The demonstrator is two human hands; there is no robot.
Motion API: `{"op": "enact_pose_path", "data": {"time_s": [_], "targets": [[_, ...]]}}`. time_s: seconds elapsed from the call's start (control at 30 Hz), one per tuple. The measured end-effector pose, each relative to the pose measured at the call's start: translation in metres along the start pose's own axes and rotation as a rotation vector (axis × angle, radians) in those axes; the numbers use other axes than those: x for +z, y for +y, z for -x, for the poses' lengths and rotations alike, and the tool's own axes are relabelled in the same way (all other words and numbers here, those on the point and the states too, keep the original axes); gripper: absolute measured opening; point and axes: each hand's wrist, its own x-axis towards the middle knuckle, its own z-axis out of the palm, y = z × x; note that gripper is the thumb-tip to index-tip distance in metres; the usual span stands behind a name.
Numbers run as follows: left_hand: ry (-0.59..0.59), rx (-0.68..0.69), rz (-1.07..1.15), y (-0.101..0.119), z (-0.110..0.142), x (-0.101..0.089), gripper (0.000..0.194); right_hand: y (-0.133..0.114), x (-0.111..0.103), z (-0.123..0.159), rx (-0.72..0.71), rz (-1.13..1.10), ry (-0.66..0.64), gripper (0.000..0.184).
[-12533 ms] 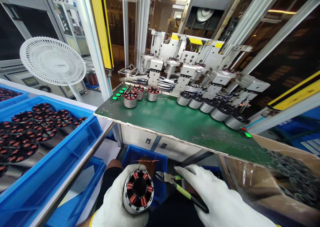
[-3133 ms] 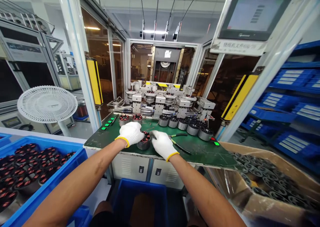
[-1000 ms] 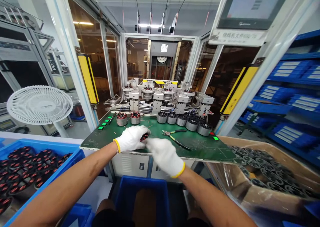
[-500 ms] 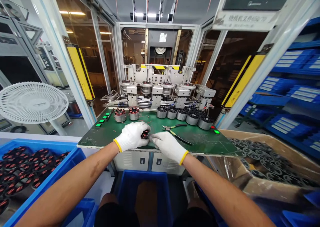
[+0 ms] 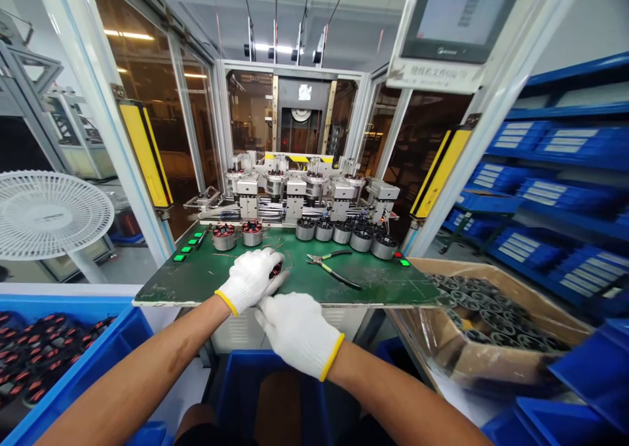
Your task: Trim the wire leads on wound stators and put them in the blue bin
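My left hand (image 5: 249, 279), in a white glove, is closed around a motor stator (image 5: 276, 270) with copper windings, mostly hidden by the fingers, over the front of the green bench top (image 5: 393, 282). My right hand (image 5: 297, 334), gloved too, is just below and nearer to me, its fingers pressed together; whatever they pinch is hidden. To the right lie diagonal cutters (image 5: 339, 276) with open handles. Behind my left hand stand two wound stators, one (image 5: 225, 239) beside the other (image 5: 252, 235). Several unwound stators (image 5: 361, 240) form a row on the right.
A winding machine (image 5: 295, 194) spans the bench's back edge, between yellow light curtains. A blue bin (image 5: 122, 334) of wound stators stands at left, with a white fan (image 5: 54, 213) behind. At right is a carton (image 5: 496, 361) of bare stators. Wire scraps lie on the bench.
My right hand has drawn down and toward me, away from the stator's side. My left hand still holds the stator. The whole view has shifted slightly.
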Motion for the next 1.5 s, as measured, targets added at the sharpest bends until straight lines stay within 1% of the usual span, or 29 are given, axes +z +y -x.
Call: {"op": "enact_pose_path", "data": {"time_s": [0.07, 0.13, 0.2, 0.27, 0.33, 0.4, 0.47, 0.53, 0.57, 0.6, 0.67, 0.73, 0.83, 0.93, 1.03, 1.13, 1.23, 1.3, 1.37, 1.43, 1.47, 1.5], "targets": [[-0.030, 0.015, 0.000, -0.003, 0.000, 0.004, 0.031, 0.008, -0.020, -0.003, -0.008, 0.084, 0.102, 0.037], [-0.021, -0.001, -0.010, -0.005, 0.001, 0.008, 0.032, 0.020, -0.033, -0.008, -0.083, 0.127, 0.170, 0.035], [0.029, -0.018, -0.006, -0.005, 0.003, 0.008, 0.037, 0.032, -0.036, -0.014, -0.119, 0.218, 0.140, 0.036], [0.070, -0.004, 0.012, -0.004, 0.005, 0.007, 0.036, 0.042, -0.032, -0.018, -0.063, 0.345, 0.082, 0.034], [0.073, 0.032, 0.028, -0.002, 0.005, 0.004, 0.031, 0.049, -0.027, -0.017, -0.039, 0.423, 0.020, 0.026], [0.075, 0.038, 0.033, -0.002, 0.004, 0.002, 0.030, 0.054, -0.024, -0.013, -0.095, 0.438, -0.037, 0.018], [0.142, 0.062, 0.032, -0.003, 0.005, -0.002, 0.032, 0.058, -0.023, -0.010, -0.138, 0.435, -0.057, 0.014], [0.245, 0.160, 0.000, -0.004, 0.010, -0.006, 0.032, 0.062, -0.023, -0.008, -0.139, 0.439, -0.044, 0.015], [0.277, 0.246, -0.034, -0.004, 0.015, -0.008, 0.030, 0.064, -0.023, -0.009, -0.130, 0.439, -0.036, 0.015], [0.282, 0.343, -0.075, -0.003, 0.021, -0.009, 0.027, 0.066, -0.022, -0.009, -0.117, 0.437, -0.029, 0.015], [0.228, 0.518, -0.153, -0.001, 0.034, -0.012, 0.023, 0.070, -0.019, -0.011, -0.102, 0.428, -0.012, 0.014], [0.164, 0.612, -0.188, 0.002, 0.048, -0.016, 0.026, 0.074, -0.016, -0.014, -0.102, 0.425, 0.011, 0.015], [0.095, 0.647, -0.198, 0.004, 0.061, -0.027, 0.030, 0.078, -0.011, -0.018, -0.121, 0.433, 0.058, 0.021], [0.038, 0.657, -0.207, 0.003, 0.066, -0.037, 0.032, 0.081, -0.010, -0.025, -0.160, 0.450, 0.092, 0.027], [0.028, 0.639, -0.185, -0.002, 0.068, -0.037, 0.036, 0.083, -0.009, -0.033, -0.198, 0.460, 0.075, 0.024], [0.116, 0.592, -0.125, -0.009, 0.074, -0.025, 0.041, 0.084, -0.005, -0.038, -0.205, 0.437, 0.047, 0.019], [0.227, 0.476, 0.025, -0.015, 0.081, -0.016, 0.042, 0.086, 0.006, -0.038, -0.179, 0.385, 0.051, 0.016], [0.245, 0.351, 0.184, -0.016, 0.079, -0.018, 0.038, 0.086, 0.013, -0.035, -0.160, 0.345, 0.040, 0.016], [0.221, 0.183, 0.372, -0.014, 0.070, -0.026, 0.034, 0.083, 0.021, -0.029, -0.141, 0.304, 0.004, 0.016], [0.179, 0.012, 0.542, -0.009, 0.050, -0.036, 0.032, 0.073, 0.027, -0.022, -0.112, 0.262, -0.018, 0.014], [0.163, -0.046, 0.604, -0.005, 0.038, -0.040, 0.033, 0.066, 0.030, -0.019, -0.098, 0.244, -0.009, 0.014], [0.148, -0.076, 0.647, 0.000, 0.024, -0.043, 0.033, 0.059, 0.034, -0.016, -0.077, 0.228, 0.011, 0.014]]}}
